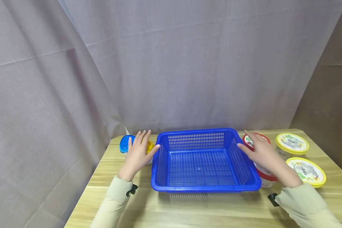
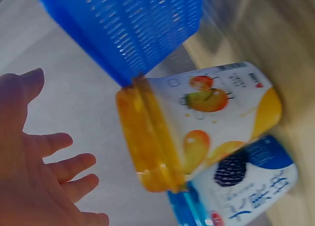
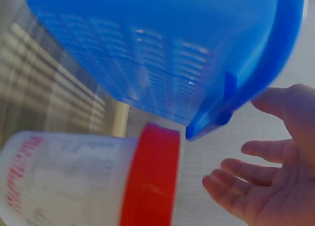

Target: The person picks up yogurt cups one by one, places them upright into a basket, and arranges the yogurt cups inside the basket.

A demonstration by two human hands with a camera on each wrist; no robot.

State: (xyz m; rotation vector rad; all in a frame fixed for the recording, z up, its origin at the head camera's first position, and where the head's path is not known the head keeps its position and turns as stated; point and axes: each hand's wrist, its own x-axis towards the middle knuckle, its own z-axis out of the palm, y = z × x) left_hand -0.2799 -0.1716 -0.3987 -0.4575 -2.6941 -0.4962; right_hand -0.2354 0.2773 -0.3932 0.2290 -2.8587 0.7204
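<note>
A blue plastic basket [image 1: 205, 189] with perforated walls sits in front of me with nothing inside. Beside its left rim my left hand [image 1: 137, 155] hovers with fingers spread, its thumb close to the rim; the left wrist view shows a gap between them. On the other side my right hand [image 1: 263, 155] has its fingers loosely extended. Its thumb [image 3: 275, 102] is at the rim in the right wrist view; whether it touches, I cannot tell. Under my left hand stand an orange-yellow-lidded cup [image 2: 211, 122] and a blue-lidded cup [image 2: 251, 179]. Below my right hand is a red-lidded tub [image 3: 152, 181].
Another red-lidded tub [image 1: 261, 136] stands behind, partly covered by my right hand. Two yellow-lidded tubs [image 1: 292, 143] stand farther right. All are on a wooden table [image 1: 188, 212]. Grey cloth [image 1: 188, 69] hangs behind and to the left.
</note>
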